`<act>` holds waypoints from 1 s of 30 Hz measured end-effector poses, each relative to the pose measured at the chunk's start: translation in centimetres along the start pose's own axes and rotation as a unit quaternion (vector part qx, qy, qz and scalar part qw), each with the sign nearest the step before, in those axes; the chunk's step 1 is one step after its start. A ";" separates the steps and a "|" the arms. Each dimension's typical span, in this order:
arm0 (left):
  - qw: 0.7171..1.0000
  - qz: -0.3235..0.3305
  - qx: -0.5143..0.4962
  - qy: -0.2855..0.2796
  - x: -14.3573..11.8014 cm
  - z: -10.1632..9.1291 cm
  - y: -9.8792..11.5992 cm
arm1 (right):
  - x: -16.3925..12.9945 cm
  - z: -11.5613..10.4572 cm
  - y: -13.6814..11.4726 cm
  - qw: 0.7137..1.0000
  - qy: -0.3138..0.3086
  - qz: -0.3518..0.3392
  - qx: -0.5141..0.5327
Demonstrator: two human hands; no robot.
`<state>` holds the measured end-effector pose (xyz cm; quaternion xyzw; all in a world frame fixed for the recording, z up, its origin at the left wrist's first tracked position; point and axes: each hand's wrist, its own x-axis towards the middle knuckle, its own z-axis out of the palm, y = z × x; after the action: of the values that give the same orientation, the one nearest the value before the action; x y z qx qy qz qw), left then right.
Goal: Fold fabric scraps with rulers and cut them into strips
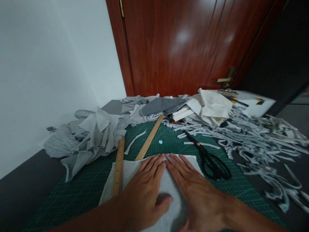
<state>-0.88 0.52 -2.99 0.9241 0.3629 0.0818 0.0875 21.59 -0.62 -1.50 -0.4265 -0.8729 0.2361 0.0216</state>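
Observation:
My left hand (145, 190) and my right hand (195, 190) lie flat, side by side, palms down on a light grey piece of cloth (131, 169) spread on a green cutting mat (84, 190). Fingers are stretched out and nearly touching at the cloth's far edge. A wooden ruler (118, 167) rests along the cloth's left edge, just left of my left hand. Black scissors (210, 159) lie on the mat to the right of my right hand. Neither hand grips anything.
A second wooden ruler (150, 138) lies slanted beyond the cloth, beside a small white disc (160, 141). Grey fabric (91, 135) is heaped at the left, white fabric (212, 108) at the back, cut strips (260, 138) at the right. A brown door (183, 45) stands behind.

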 end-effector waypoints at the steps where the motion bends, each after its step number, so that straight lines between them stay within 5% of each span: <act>1: 1.000 0.003 -0.005 0.002 0.0 0.0 0.0 | 0.0 0.1 0.2 1.000 0.004 -0.006 -0.003; 11: 1.000 0.013 -0.010 0.012 -0.1 0.4 -0.4 | 0.6 0.6 1.0 0.999 0.014 -0.027 -0.022; 16: 0.999 -0.007 -0.017 0.037 1.0 -1.0 -0.7 | 0.9 0.7 1.0 0.999 0.023 -0.035 -0.030; 22: 0.984 -0.134 0.053 0.103 6.1 -4.3 -4.5 | 0.9 0.7 1.0 1.000 0.017 -0.016 -0.020; 30: 0.972 -0.222 0.066 0.041 11.2 -4.8 -9.4 | 1.2 1.4 1.4 1.000 0.024 -0.010 -0.013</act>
<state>0.00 15.43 0.54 0.8201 0.5667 0.0742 0.0273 21.54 0.52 -3.54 -0.4232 -0.8795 0.2138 0.0397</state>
